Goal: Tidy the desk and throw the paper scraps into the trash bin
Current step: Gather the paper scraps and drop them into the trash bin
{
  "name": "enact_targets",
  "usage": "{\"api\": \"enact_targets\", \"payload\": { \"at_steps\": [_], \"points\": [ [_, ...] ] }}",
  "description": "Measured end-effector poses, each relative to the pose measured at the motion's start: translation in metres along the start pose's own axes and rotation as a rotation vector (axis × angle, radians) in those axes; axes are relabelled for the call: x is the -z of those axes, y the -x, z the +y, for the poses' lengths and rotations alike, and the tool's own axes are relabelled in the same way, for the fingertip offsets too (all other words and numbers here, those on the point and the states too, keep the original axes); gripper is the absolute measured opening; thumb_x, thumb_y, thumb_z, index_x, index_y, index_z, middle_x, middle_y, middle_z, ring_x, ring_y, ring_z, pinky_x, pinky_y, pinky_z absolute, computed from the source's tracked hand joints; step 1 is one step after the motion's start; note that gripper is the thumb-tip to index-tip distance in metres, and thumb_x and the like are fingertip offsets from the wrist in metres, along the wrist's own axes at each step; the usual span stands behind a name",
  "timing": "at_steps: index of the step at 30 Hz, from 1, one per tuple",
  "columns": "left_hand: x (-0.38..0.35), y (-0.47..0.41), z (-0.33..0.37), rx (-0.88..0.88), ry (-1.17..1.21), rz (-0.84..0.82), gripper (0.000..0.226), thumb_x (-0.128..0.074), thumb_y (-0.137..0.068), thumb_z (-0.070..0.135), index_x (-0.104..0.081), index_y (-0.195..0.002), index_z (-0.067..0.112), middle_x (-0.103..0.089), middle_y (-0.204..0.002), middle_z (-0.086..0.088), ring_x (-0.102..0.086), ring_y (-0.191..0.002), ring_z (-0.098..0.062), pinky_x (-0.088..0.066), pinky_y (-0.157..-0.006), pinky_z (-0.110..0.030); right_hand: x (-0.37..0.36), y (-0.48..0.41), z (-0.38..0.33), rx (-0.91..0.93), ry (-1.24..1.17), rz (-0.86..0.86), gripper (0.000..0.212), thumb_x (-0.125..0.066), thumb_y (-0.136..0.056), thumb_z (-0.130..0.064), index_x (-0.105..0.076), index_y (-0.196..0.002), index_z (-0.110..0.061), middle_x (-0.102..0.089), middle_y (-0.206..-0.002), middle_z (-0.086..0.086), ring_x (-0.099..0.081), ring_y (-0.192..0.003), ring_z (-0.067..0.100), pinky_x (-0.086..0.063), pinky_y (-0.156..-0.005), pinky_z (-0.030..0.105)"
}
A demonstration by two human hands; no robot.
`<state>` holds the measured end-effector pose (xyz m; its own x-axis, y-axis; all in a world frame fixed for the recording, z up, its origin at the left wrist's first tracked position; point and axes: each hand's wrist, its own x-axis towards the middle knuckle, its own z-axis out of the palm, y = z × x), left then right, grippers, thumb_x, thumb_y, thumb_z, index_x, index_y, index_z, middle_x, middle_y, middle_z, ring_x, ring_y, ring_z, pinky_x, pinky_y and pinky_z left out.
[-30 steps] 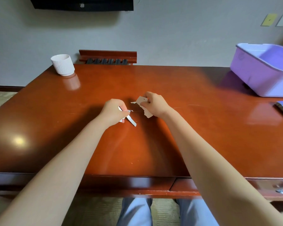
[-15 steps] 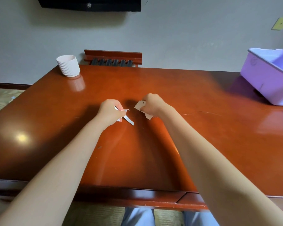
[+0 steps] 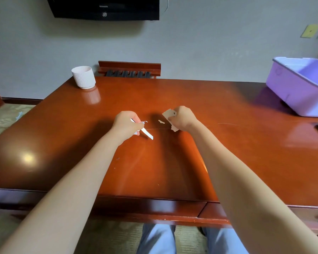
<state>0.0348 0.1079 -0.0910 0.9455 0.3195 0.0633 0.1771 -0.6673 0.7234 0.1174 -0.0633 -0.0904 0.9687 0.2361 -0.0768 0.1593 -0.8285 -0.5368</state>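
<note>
Newly bared, a small scrap [image 3: 161,121] lies on the surface [image 3: 228,143]; left hand [image 3: 126,125] pinches white strips [image 3: 147,133], right hand [image 3: 182,119] tan scraps [image 3: 168,113], for binning.

Both arms are bare along their whole visible length. The left forearm [image 3: 72,180] enters from 7 o'clock and the right forearm [image 3: 246,180] from 5 o'clock, each uncovered up to the left hand [image 3: 126,125] and the right hand [image 3: 184,118]. At 6 o'clock, along the bottom edge, both legs wear plain light blue trousers [image 3: 154,239] of smooth cloth.
</note>
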Motion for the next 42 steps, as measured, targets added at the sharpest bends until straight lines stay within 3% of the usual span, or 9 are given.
{"api": "enact_targets", "payload": {
  "at_steps": [5,10,13,19,21,32,38,41,42],
  "points": [
    [-0.010,0.005,0.013,-0.034,-0.038,-0.002,0.011,-0.065,-0.086,0.020,-0.064,-0.080,0.011,-0.061,-0.067,-0.002,-0.060,-0.063,-0.012,-0.048,-0.062,-0.021,0.006,0.014,0.023,0.028,-0.028,0.052,0.020,-0.050,-0.087,-0.013,-0.060,-0.104,-0.006,-0.060,-0.094,0.009,-0.057,-0.084,0.028,-0.042,-0.064,0.029],
    [-0.017,0.009,0.019,-0.040,-0.043,0.014,0.010,-0.065,-0.085,0.019,-0.066,-0.082,0.010,-0.059,-0.066,0.002,-0.057,-0.063,-0.008,-0.048,-0.061,-0.019,0.007,0.019,0.008,0.170,0.039,-0.127,0.032,-0.039,-0.087,-0.007,-0.064,-0.108,-0.004,-0.064,-0.092,0.011,-0.056,-0.086,0.028,-0.047,-0.073,0.033],
    [-0.015,0.012,0.016,-0.027,-0.051,0.009,0.009,-0.064,-0.086,0.018,-0.064,-0.080,0.011,-0.058,-0.065,0.002,-0.057,-0.064,-0.010,-0.045,-0.056,-0.017,0.008,0.016,-0.007,0.179,0.211,-0.235,0.042,-0.037,-0.088,-0.006,-0.060,-0.122,-0.012,-0.064,-0.097,0.009,-0.058,-0.094,0.028,-0.052,-0.084,0.035],
    [-0.009,0.012,0.011,0.024,-0.038,0.024,0.007,-0.064,-0.086,0.019,-0.062,-0.083,0.012,-0.056,-0.069,0.003,-0.054,-0.060,-0.007,-0.039,-0.050,-0.015,0.009,0.018,-0.031,0.231,0.659,-0.365,0.055,-0.052,-0.090,-0.009,-0.041,-0.143,-0.018,-0.059,-0.125,0.007,-0.054,-0.105,0.027,-0.042,-0.073,0.031],
    [-0.009,0.013,0.011,0.030,-0.030,0.020,0.007,-0.064,-0.086,0.019,-0.062,-0.084,0.013,-0.056,-0.070,0.002,-0.055,-0.060,-0.007,-0.038,-0.050,-0.014,0.008,0.023,-0.032,0.243,0.719,-0.353,0.057,-0.054,-0.090,-0.010,-0.039,-0.145,-0.019,-0.059,-0.124,0.007,-0.052,-0.097,0.026,-0.041,-0.071,0.031],
    [-0.007,0.046,0.008,-0.025,0.085,0.059,0.015,-0.063,-0.086,0.016,-0.061,-0.073,0.010,-0.061,-0.076,-0.004,-0.053,-0.068,-0.005,-0.042,-0.055,-0.016,0.003,0.110,0.001,0.257,0.425,-0.309,0.056,-0.037,-0.089,-0.012,-0.046,-0.136,-0.041,-0.057,-0.129,-0.007,-0.052,-0.111,0.021,-0.039,-0.076,0.027],
    [-0.019,0.070,0.012,0.011,0.111,0.118,0.014,-0.064,-0.086,0.017,-0.061,-0.073,0.013,-0.058,-0.075,0.001,-0.055,-0.081,-0.012,-0.050,-0.076,-0.029,-0.004,0.155,0.022,0.290,0.321,-0.210,0.054,-0.046,-0.084,-0.015,-0.052,-0.130,-0.044,-0.049,-0.074,-0.020,-0.052,-0.086,0.018,-0.043,-0.068,0.027],
    [-0.027,0.079,0.016,0.013,0.119,0.114,0.010,-0.063,-0.087,0.017,-0.062,-0.078,0.011,-0.057,-0.073,0.001,-0.052,-0.069,-0.009,-0.047,-0.069,-0.023,-0.011,0.161,0.030,0.322,0.269,-0.068,0.051,-0.044,-0.084,-0.015,-0.056,-0.126,-0.041,-0.067,-0.103,-0.012,-0.059,-0.096,0.022,-0.046,-0.074,0.027],
    [-0.028,0.081,0.018,0.015,0.130,0.117,0.010,-0.063,-0.086,0.016,-0.063,-0.079,0.010,-0.057,-0.072,0.000,-0.052,-0.067,-0.008,-0.047,-0.065,-0.021,-0.011,0.159,0.033,0.333,0.243,-0.020,0.050,-0.043,-0.085,-0.013,-0.057,-0.126,-0.039,-0.067,-0.101,-0.014,-0.058,-0.092,0.023,-0.045,-0.071,0.027]
  ]
}}
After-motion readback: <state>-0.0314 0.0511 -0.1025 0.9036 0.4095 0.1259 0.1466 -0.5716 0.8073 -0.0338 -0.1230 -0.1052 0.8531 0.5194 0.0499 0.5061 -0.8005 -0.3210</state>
